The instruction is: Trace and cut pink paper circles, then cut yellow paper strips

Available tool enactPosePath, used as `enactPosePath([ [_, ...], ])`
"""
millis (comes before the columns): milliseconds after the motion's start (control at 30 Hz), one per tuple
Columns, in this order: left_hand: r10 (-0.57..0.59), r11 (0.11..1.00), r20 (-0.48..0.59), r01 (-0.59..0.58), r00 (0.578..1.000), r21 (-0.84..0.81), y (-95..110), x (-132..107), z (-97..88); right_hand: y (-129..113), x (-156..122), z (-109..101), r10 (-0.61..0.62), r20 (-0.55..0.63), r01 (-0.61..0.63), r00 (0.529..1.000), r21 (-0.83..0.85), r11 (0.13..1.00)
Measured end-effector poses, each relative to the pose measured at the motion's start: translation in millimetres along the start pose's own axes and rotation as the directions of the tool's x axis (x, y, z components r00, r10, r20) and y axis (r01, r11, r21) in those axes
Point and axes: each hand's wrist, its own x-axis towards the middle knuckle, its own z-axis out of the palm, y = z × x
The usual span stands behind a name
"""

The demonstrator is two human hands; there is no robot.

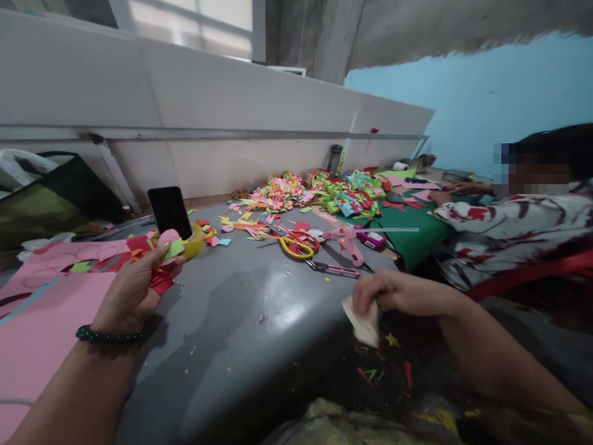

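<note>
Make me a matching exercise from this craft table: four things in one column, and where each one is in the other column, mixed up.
Things:
1. phone
2. glue gun
3. coloured paper scraps
4. cream piece

Places:
A. held in the right hand
B. standing upright at the yellow tape roll
C. lying beside the scissors
D. pinched in the left hand

Pairs: 1-B, 2-C, 3-D, 4-A.
</note>
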Motion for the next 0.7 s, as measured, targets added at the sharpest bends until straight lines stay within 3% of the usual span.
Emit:
enactPosePath([
  [67,0.006,1.000,0.006,-0.006,1.000,0.010,-2,-2,1.7,13,9,4,-0.006,-0.336,-0.030,0.942,-0.104,0.994],
  [100,0.012,1.000,0.012,-0.013,1.000,0.013,-3,-3,2.0,19,18,9,-0.004,-0.430,-0.064,0.903,-0.144,0.988],
  [167,0.026,1.000,0.026,-0.026,0.999,0.016,-6,-2,1.0,25,34,23,0.025,-0.503,-0.154,0.864,-0.216,0.964],
  [200,0.033,0.999,0.031,-0.033,0.999,0.017,-7,-1,-0.2,24,37,30,0.013,-0.491,-0.155,0.871,-0.250,0.956],
  [233,0.040,0.999,0.032,-0.040,0.999,0.016,-7,0,-1.6,18,37,35,-0.018,-0.415,-0.103,0.909,-0.267,0.958],
  [267,0.046,0.999,0.029,-0.046,0.999,0.016,-8,1,-3.1,11,34,38,-0.063,-0.271,-0.004,0.960,-0.238,0.971],
  [300,0.050,0.999,0.025,-0.051,0.998,0.017,-8,2,-4.5,2,29,39,-0.105,-0.043,0.097,0.994,-0.151,0.984],
  [333,0.054,0.998,0.020,-0.055,0.998,0.018,-8,3,-5.5,-6,25,39,-0.138,0.164,0.148,0.977,-0.051,0.988],
  [367,0.058,0.998,0.019,-0.058,0.998,0.018,-8,4,-6.1,-13,23,38,-0.165,0.247,0.167,0.955,0.014,0.986],
  [400,0.062,0.998,0.022,-0.062,0.998,0.017,-8,4,-6.3,-17,26,38,-0.172,0.211,0.172,0.962,0.017,0.985],
  [467,0.066,0.998,0.038,-0.066,0.997,0.020,-8,4,-5.6,-16,46,40,-0.127,-0.104,0.113,0.986,-0.131,0.985],
  [500,0.063,0.998,0.048,-0.064,0.997,0.023,-8,3,-5.1,-13,61,44,-0.095,-0.300,0.024,0.949,-0.232,0.972],
  [533,0.060,0.998,0.055,-0.062,0.997,0.026,-8,3,-4.6,-8,78,49,-0.060,-0.402,-0.073,0.914,-0.307,0.949],
  [633,0.057,0.998,0.055,-0.059,0.997,0.031,-7,1,-3.8,0,116,63,-0.027,-0.442,-0.146,0.896,-0.353,0.924],
  [700,0.065,0.998,0.045,-0.066,0.997,0.025,-6,1,-3.7,-2,118,64,-0.062,-0.333,-0.071,0.941,-0.371,0.926],
])
